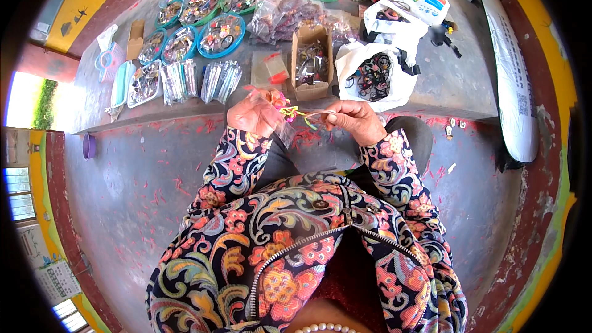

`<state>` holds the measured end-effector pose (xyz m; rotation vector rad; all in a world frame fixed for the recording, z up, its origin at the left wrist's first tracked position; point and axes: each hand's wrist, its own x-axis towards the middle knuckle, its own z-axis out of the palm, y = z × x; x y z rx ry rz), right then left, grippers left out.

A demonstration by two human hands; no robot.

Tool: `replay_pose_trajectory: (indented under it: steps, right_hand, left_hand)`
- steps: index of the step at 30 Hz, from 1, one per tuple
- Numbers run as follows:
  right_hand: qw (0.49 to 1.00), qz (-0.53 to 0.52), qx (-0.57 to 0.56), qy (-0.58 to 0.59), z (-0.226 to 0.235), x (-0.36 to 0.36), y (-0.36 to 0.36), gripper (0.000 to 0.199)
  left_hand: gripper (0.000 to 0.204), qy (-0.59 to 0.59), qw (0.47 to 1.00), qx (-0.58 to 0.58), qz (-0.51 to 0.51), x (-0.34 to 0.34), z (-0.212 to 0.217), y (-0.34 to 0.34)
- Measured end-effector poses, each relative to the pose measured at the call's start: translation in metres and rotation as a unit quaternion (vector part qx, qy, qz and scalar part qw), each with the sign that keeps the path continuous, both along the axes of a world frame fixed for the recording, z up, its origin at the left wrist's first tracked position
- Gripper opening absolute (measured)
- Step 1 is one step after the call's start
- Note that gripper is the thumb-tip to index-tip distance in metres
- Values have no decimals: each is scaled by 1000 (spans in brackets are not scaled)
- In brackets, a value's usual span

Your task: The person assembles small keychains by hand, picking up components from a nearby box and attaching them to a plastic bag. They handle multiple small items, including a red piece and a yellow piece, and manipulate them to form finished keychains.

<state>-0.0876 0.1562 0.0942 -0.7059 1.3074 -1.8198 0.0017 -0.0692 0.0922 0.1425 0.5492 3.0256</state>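
Above my lap, my left hand (251, 115) is closed on a crinkled clear plastic bag (285, 131). Bright yellow and pink hair ties (288, 111) bunch at its fingertips, partly against the bag. My right hand (357, 121) pinches the end of a thin brownish band (314, 113) that stretches across to that bunch; whether they are joined I cannot tell. Just beyond my hands, at the platform's near edge, stand an open cardboard box (312, 92) of small packed items and a white plastic bag (401, 89) full of dark hair ties.
On the grey platform (456, 86) are bundles of clear packets (221, 81), a white tray (148, 100), several round trays of trinkets (222, 54) and a heap of plastic-wrapped goods (290, 15). A long silver-wrapped panel (512, 80) leans at the right. Red scraps litter the floor (148, 185).
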Motion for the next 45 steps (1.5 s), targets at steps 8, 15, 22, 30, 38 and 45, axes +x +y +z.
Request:
replay_pose_trajectory:
  steps: [8,15,22,30,38,45]
  right_hand:
    - [998,47,52,6,-7,9,-8,16]
    - [988,111,104,31,-3,13,-13,16]
    - [988,137,47,46,-11,9,-7,17]
    - [986,88,125,72,1,17,-10,13]
    - [977,46,191,81,-31,1,-2,18]
    - [933,-72,333,119,-52,-74,25,19]
  left_hand:
    - [15,14,999,-29,-24,0,12,13]
    - [24,17,999,1,-27,0,11,12]
    - [18,101,991,92,-15,6,30,7]
    - [19,97,994,33,24,9,39,-3]
    - [14,89,994,60,33,10,40,3]
    - [24,75,995,67,5,12,15,-1]
